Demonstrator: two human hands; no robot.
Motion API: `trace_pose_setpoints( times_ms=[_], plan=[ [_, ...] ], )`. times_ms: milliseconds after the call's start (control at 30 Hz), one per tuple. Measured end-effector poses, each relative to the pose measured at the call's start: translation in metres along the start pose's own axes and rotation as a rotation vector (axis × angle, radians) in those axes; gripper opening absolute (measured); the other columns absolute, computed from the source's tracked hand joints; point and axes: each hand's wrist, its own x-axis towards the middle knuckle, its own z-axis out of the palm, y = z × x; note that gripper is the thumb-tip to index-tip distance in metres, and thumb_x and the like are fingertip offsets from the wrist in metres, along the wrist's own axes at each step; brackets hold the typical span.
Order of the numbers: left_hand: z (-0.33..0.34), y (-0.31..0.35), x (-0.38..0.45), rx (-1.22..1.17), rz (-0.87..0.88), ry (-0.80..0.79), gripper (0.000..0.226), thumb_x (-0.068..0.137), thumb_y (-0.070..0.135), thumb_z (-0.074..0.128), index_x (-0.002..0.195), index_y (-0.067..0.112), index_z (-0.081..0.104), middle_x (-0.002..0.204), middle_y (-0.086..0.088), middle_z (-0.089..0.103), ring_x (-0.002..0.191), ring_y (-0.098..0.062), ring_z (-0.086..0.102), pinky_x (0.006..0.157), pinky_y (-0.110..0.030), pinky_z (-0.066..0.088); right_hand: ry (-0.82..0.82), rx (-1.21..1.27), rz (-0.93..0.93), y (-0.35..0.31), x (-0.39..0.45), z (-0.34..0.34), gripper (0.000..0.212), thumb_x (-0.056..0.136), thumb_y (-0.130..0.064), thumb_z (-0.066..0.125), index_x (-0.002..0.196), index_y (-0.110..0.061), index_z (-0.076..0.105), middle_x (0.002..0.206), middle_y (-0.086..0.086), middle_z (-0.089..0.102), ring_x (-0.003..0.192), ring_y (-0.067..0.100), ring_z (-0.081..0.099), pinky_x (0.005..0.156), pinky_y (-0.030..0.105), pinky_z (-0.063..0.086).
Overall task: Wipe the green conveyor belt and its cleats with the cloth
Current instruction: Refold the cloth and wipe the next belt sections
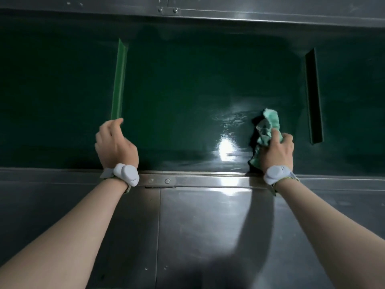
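Note:
The dark green conveyor belt point(187, 90) fills the upper half of the head view. A brighter green cleat point(119, 80) stands up on its left part, and a darker cleat point(313, 94) on its right. My right hand point(277, 151) grips a crumpled green cloth point(268, 126) and presses it on the belt just left of the right cleat. Wet streaks shine left of the cloth. My left hand point(115, 142) hovers at the near end of the left cleat, fingers loosely curled, holding nothing.
A steel frame rail point(187, 181) with bolts runs along the belt's near edge, with steel panels point(208, 236) below it. Another steel rail point(250, 15) borders the far side. Both wrists wear white bands.

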Motion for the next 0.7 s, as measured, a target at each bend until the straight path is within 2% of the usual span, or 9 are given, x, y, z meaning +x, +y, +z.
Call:
trace_pose_setpoints(
  times_ms=[67, 133, 233, 333, 400, 467, 600, 700],
  plan=[
    [0.002, 0.009, 0.001, -0.002, 0.020, 0.008, 0.057, 0.083, -0.007, 0.043, 0.134, 0.015, 0.052, 0.136, -0.010, 0.054, 0.115, -0.035, 0.055, 0.086, -0.049, 0.046, 0.031, -0.015, 0.030, -0.017, -0.005, 0.005, 0.049, 0.086, -0.004, 0.061, 0.133, -0.015, 0.049, 0.123, 0.026, 0.045, 0.108, 0.047, 0.048, 0.081, 0.049, 0.048],
    [0.008, 0.023, -0.003, -0.002, 0.035, 0.017, 0.056, 0.083, -0.006, 0.042, 0.134, 0.016, 0.052, 0.135, -0.009, 0.054, 0.115, -0.034, 0.054, 0.085, -0.049, 0.046, -0.002, -0.011, -0.037, -0.050, -0.020, 0.016, 0.050, 0.086, -0.007, 0.065, 0.134, -0.014, 0.053, 0.126, 0.024, 0.046, 0.109, 0.044, 0.049, 0.081, 0.047, 0.048],
    [0.018, 0.045, -0.008, 0.007, 0.063, 0.017, 0.057, 0.081, -0.004, 0.041, 0.132, 0.017, 0.052, 0.134, -0.008, 0.055, 0.115, -0.034, 0.054, 0.085, -0.051, 0.046, -0.192, 0.013, -0.234, -0.112, -0.054, 0.035, 0.048, 0.090, -0.013, 0.059, 0.137, -0.021, 0.052, 0.129, 0.018, 0.045, 0.109, 0.039, 0.049, 0.082, 0.046, 0.050],
    [0.025, 0.067, -0.014, 0.007, 0.094, -0.002, 0.057, 0.080, -0.005, 0.042, 0.132, 0.016, 0.052, 0.134, -0.010, 0.055, 0.117, -0.035, 0.054, 0.086, -0.051, 0.045, -0.296, 0.030, -0.478, -0.142, -0.073, 0.039, 0.050, 0.088, -0.008, 0.056, 0.137, -0.019, 0.053, 0.126, 0.018, 0.047, 0.099, 0.038, 0.049, 0.072, 0.047, 0.052],
    [0.029, 0.083, -0.018, 0.007, 0.112, -0.023, 0.057, 0.081, -0.007, 0.044, 0.132, 0.016, 0.053, 0.134, -0.011, 0.054, 0.117, -0.035, 0.053, 0.087, -0.051, 0.045, -0.311, 0.039, -0.580, -0.128, -0.062, 0.031, 0.053, 0.084, -0.007, 0.058, 0.136, -0.019, 0.052, 0.124, 0.017, 0.047, 0.095, 0.037, 0.049, 0.067, 0.047, 0.053],
    [0.032, 0.098, -0.021, 0.018, 0.130, -0.046, 0.057, 0.080, -0.009, 0.046, 0.132, 0.015, 0.053, 0.135, -0.011, 0.054, 0.117, -0.036, 0.053, 0.087, -0.052, 0.045, -0.303, 0.033, -0.576, -0.093, -0.043, 0.022, 0.057, 0.084, -0.008, 0.059, 0.139, -0.021, 0.050, 0.127, 0.017, 0.045, 0.099, 0.038, 0.048, 0.070, 0.047, 0.054],
    [0.035, 0.123, -0.026, 0.053, 0.164, -0.107, 0.053, 0.082, -0.009, 0.049, 0.131, 0.012, 0.056, 0.134, -0.013, 0.054, 0.117, -0.038, 0.053, 0.088, -0.054, 0.046, -0.201, -0.009, -0.373, 0.006, -0.006, -0.006, 0.062, 0.088, -0.006, 0.059, 0.145, -0.024, 0.044, 0.132, 0.019, 0.043, 0.110, 0.041, 0.049, 0.079, 0.047, 0.054],
    [0.044, 0.146, -0.029, 0.077, 0.166, -0.195, 0.051, 0.085, -0.007, 0.052, 0.132, 0.010, 0.057, 0.135, -0.016, 0.053, 0.119, -0.041, 0.051, 0.091, -0.055, 0.045, -0.108, -0.053, -0.210, 0.077, 0.013, -0.030, 0.057, 0.092, -0.001, 0.056, 0.144, -0.023, 0.043, 0.132, 0.020, 0.042, 0.110, 0.041, 0.048, 0.076, 0.049, 0.057]
  ],
)
